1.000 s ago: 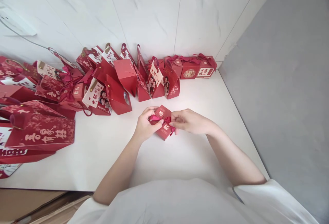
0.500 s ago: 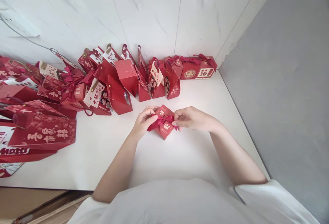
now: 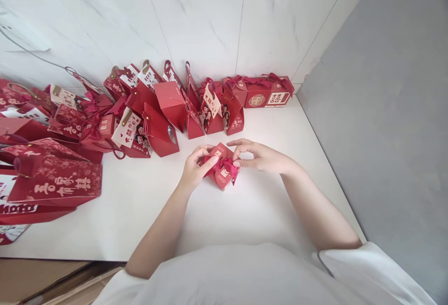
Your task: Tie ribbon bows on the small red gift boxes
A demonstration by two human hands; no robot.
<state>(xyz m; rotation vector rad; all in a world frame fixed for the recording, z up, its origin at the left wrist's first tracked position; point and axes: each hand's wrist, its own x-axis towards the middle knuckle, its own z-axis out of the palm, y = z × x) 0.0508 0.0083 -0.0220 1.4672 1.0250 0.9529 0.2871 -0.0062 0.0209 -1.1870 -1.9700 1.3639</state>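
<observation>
A small red gift box (image 3: pixel 223 181) with gold characters rests on the white table, set cornerwise in front of me. A dark red satin ribbon (image 3: pixel 229 167) is tied in a bow across its top, one tail hanging over the near right side. My left hand (image 3: pixel 196 167) grips the box's left side, its thumb pressing on the ribbon near the knot and its fingers partly hidden behind. At the right side, my right hand (image 3: pixel 257 155) has its thumb against the ribbon loop, while the index finger is lifted apart from it over the box's far corner.
Many red paper gift boxes (image 3: pixel 161 128) crowd the table's left and back. A long red box (image 3: pixel 268 94) with ribbon stands by the tiled wall (image 3: pixel 196 20). A grey panel (image 3: pixel 378 109) borders the table's right edge. Brown cardboard (image 3: pixel 35 277) lies below the front left.
My right hand has loosened its pinch on the ribbon, index finger lifting away from the thumb. The ribbon's right tail now hangs lower, over the box's near side. My left thumb has moved slightly right.
</observation>
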